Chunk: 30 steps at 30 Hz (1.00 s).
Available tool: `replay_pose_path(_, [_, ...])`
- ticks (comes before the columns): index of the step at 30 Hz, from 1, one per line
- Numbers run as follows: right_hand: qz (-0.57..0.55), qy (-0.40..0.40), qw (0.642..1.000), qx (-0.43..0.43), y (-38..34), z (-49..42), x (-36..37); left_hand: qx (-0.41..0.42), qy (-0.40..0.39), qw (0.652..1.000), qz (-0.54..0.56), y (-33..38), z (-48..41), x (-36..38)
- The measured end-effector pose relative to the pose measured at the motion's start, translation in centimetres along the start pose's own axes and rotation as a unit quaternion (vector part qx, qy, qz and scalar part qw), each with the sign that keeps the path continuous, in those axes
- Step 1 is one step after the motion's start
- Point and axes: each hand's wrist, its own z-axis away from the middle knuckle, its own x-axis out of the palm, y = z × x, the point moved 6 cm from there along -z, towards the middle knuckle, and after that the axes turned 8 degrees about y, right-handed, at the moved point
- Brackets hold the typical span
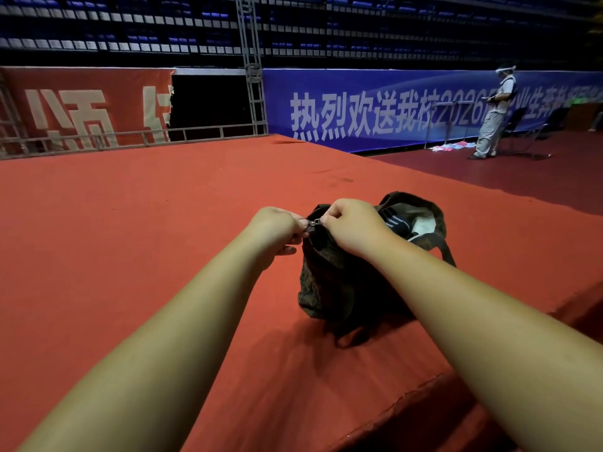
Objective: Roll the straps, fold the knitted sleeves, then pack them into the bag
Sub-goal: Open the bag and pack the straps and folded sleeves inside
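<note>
the bag [329, 282] is dark brown with a faint, mottled woven pattern, and its zip pull [315, 222] is silver. inside it shows a black cloth [396, 221] with white stripes, against a pale lining [424, 223]. the near carpet [130, 223] is orange-red; the floor [522, 177] at far right is darker maroon. the far left banner [81, 106] is red with cream characters, the far right banner [359, 109] blue with white ones. far seats [130, 40] run in blue and white rows.
</note>
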Motion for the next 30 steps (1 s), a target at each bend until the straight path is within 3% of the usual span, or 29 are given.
replay_pose_path(6, [0.088,-0.041,0.995,0.027,0.0,-1.7,-0.4,-0.036,0.020,0.999,-0.028,-0.2,-0.5,0.5])
replay_pose_path(13, [0.159,-0.036,0.985,0.060,2.6,-3.2,0.4,-0.058,0.068,0.995,-0.037,-2.0,-2.1,-0.6])
replay_pose_path(19, [0.221,0.057,0.967,0.114,6.3,-4.5,-3.4,-0.068,0.153,0.981,-0.095,-3.0,-4.5,-4.1])
replay_pose_path(22, [0.217,0.095,0.959,0.156,9.5,-5.2,-6.2,-0.078,0.147,0.978,-0.128,-3.5,-4.9,-4.8])
replay_pose_path(25, [0.188,0.109,0.962,0.163,11.4,-5.8,-7.0,-0.020,0.149,0.964,-0.221,-2.4,-4.3,-3.8])
replay_pose_path(28, [0.158,0.110,0.969,0.155,12.2,-6.3,-6.2,0.124,0.184,0.887,-0.404,0.4,-3.2,-1.4])
replay_pose_path(30, [0.147,0.107,0.972,0.152,12.4,-6.6,-5.7,0.239,0.184,0.839,-0.454,2.3,-2.6,1.5])
